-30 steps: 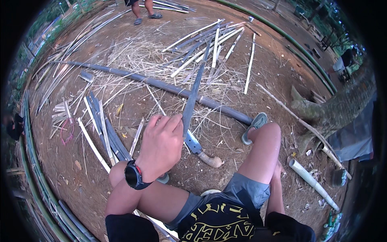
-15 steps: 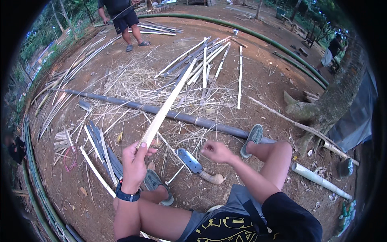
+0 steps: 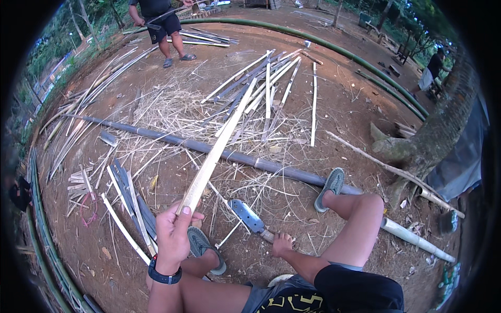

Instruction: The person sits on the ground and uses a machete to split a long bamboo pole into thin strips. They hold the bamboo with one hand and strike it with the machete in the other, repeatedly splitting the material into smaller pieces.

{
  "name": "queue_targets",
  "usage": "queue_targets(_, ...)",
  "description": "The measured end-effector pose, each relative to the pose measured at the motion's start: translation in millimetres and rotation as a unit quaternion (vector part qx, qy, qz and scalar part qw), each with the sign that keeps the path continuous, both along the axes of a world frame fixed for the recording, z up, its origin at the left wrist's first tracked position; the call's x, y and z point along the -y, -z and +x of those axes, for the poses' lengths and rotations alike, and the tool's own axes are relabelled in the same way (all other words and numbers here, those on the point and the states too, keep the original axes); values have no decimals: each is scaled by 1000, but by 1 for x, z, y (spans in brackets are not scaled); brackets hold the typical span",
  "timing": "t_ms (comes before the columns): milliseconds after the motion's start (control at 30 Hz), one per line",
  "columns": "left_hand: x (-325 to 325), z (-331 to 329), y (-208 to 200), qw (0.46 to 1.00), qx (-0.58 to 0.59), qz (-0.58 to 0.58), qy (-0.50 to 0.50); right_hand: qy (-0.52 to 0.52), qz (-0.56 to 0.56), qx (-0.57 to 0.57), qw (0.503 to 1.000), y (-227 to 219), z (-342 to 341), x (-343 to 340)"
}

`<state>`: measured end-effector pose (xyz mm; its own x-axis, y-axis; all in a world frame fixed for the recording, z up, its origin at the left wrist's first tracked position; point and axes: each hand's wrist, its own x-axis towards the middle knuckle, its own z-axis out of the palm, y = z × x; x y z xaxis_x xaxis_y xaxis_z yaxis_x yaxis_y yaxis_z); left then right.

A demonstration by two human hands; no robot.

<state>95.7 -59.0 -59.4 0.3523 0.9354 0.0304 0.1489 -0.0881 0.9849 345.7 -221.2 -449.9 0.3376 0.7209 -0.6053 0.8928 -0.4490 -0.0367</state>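
My left hand is closed round the lower end of a long, pale split bamboo strip, which slants up and away to the right. My right hand has its fingers curled over the end of the wooden handle of a machete. The broad, short metal blade has several dark holes and points away to the left, low over or on the ground between my feet. Part of the handle is hidden under my fingers.
A long dark bamboo pole lies across the ground in front of me. Split strips and shavings are strewn beyond it. Dark slats lie left of my left foot. A tree trunk stands right; a person stands at far left.
My right hand has moved down from above the machete onto its handle and closed there. My left hand still holds the bamboo strip, slightly lower in view.
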Motion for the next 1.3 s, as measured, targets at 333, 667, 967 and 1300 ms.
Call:
queue_targets(333, 0, 0, 1, 999, 30, -7, -14, -42, 3, -22, 999, -2, 11, -29)
queue_targets(667, 2, 3, 1, 1000, 20, 0, -13, -33, 18, -67, 997, 7, 9, -39)
queue_targets(967, 0, 7, 2, 999, 26, -2, -35, -62, -13, -25, 998, 11, 1, -42)
queue_targets(1300, -28, 24, 5, 966, 198, 63, -152, -22, -27, -87, 996, -27, -12, -51)
